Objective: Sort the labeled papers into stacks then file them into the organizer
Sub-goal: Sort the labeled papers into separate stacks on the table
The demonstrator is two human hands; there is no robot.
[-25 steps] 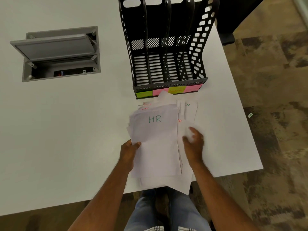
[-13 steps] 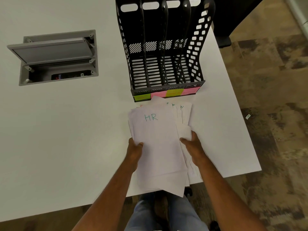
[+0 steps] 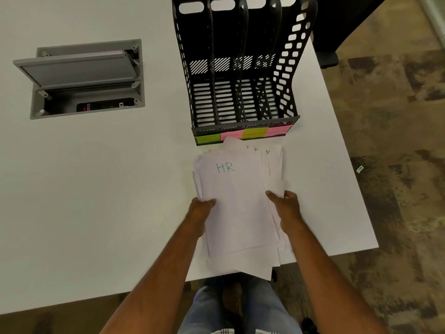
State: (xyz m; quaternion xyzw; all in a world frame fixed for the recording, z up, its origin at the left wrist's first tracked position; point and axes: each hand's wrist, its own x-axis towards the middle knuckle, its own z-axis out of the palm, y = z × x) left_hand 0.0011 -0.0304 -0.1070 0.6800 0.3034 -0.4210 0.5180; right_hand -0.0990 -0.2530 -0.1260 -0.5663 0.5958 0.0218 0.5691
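Both forearms are reaching forward from the bottom of the view, each hand taking one side of a loose pile of white papers [image 3: 237, 213]. The left hand [image 3: 201, 213] is gripping the pile's left edge, thumb lying on top of the uppermost sheet and the other fingers tucked under it, out of sight. The right hand [image 3: 287, 208] is gripping the right edge in the same way, thumb on top pointing inward, fingers curling round the fanned sheets beneath.

The pile is lying at the near edge of the white surface [image 3: 96, 189], its lower corners overhanging the edge above the person's jeans [image 3: 212, 307]. The top sheet is reading "HR" in green handwriting. Sheets fanning out behind it are showing scraps of green and red writing, too cut off to read.

Just beyond the pile, the black organizer [image 3: 240, 68] is standing with its four slots facing the person. Sticky notes [image 3: 243, 134] are running along its front lip: green, pink, yellow, pink. Their writing is too faint to read.
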